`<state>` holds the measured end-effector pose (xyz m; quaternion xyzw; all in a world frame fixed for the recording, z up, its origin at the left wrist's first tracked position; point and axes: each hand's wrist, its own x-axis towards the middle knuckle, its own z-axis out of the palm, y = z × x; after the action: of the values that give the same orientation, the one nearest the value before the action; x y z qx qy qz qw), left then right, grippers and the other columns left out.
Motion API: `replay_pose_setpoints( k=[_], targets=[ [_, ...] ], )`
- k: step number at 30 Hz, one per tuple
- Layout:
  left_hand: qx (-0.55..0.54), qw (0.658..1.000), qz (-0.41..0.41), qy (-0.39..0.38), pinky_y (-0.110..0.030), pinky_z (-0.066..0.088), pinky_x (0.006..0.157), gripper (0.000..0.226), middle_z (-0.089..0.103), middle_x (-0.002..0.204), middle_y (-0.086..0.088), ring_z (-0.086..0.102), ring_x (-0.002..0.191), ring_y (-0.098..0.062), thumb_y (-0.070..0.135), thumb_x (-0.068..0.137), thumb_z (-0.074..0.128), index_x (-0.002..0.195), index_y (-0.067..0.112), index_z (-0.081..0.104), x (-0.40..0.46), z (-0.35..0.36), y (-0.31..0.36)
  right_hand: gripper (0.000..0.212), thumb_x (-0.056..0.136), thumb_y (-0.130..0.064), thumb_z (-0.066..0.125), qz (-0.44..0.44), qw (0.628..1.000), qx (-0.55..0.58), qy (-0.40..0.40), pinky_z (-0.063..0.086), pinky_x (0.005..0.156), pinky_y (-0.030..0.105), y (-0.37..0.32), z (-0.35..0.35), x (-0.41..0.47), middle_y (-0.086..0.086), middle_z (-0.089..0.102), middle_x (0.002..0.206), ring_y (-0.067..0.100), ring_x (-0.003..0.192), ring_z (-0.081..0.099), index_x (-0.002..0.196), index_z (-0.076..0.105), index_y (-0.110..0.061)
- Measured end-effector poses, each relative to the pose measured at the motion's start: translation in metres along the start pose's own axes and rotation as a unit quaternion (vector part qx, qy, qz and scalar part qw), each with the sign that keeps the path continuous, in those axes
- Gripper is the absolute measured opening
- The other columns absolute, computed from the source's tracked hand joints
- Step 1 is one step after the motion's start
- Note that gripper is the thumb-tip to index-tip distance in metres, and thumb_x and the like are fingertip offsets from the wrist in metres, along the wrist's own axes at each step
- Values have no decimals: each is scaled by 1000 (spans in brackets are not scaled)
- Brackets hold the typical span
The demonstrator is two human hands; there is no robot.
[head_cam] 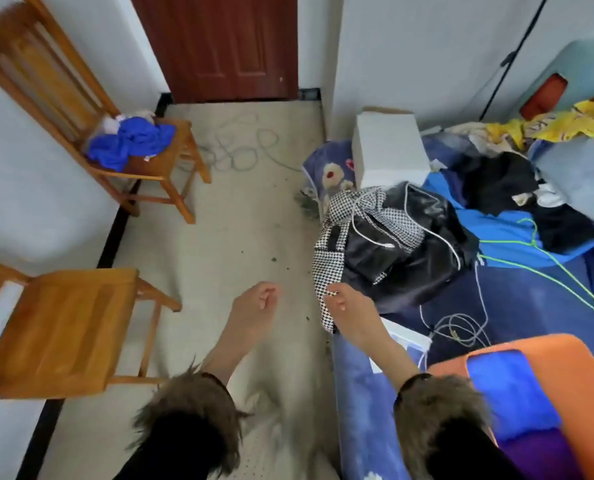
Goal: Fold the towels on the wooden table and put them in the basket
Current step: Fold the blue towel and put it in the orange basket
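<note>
Neither hand grips anything that can be made out: left hand (254,306) hangs over the pale floor (247,220) with fingers loosely curled and nothing in them; right hand (344,306) likewise loosely curled, its fingertips at the edge of a houndstooth garment (344,237), whether touching or merely in front of it cannot be told. Both wrists emerge from dark sleeves with fur cuffs (191,410). Head view, listed left to right. Near left: wooden chair (56,330), seat bare. Far left: second wooden chair (91,109) against the wall, carrying a crumpled blue towel (129,143) on its seat. Far centre: dark red door (215,46), with a loose coil of cable (240,147) on the floor before it. Right: bed with blue cover (531,299), holding a white box (389,150), a black jacket (420,251) beside the houndstooth garment, a green wire hanger (545,268), mixed clothes further back. Near right: orange basket (583,375), containing a folded blue towel (510,393) and a purple one (538,455).
</note>
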<state>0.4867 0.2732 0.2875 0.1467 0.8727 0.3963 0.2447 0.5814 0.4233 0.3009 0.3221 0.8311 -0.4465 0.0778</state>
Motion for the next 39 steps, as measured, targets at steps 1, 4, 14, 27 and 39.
replay_pose_setpoints(
  k=[1,4,14,27,39],
  targets=[
    [-9,1000,-4,10,-16,38,83,23,66,109,-3,59,101,-15,19,96,47,111,14,63,4,-20,-11,30,94,-20,49,-17,1000,-13,-12,41,86,28,-20,11,11,12,66,108,27,103,60,123,54,-12],
    [-17,999,-2,40,-20,42,84,19,66,102,0,61,97,-17,16,95,48,105,13,64,24,-79,-41,30,94,-20,50,-65,996,-39,-38,41,90,31,-75,47,46,13,66,107,29,102,60,121,55,-9],
    [13,993,-66,99,0,37,61,22,62,98,0,52,76,-4,16,97,44,112,10,60,114,-255,-144,32,96,-30,46,-105,986,-72,-109,37,83,22,-243,155,167,5,63,111,21,107,56,125,53,-18],
    [-50,983,-131,118,-25,42,85,24,62,102,-1,58,96,-17,19,97,42,112,12,59,332,-366,-168,33,97,-31,43,-142,973,-102,-153,38,79,23,-384,192,390,5,61,117,19,102,55,126,52,-18],
    [-76,970,-179,149,-22,38,76,16,63,93,2,59,89,-19,12,92,49,94,22,61,563,-454,-157,33,95,-27,45,-160,959,-137,-191,36,79,20,-526,192,618,6,62,117,20,104,56,125,53,-14]
  ],
)
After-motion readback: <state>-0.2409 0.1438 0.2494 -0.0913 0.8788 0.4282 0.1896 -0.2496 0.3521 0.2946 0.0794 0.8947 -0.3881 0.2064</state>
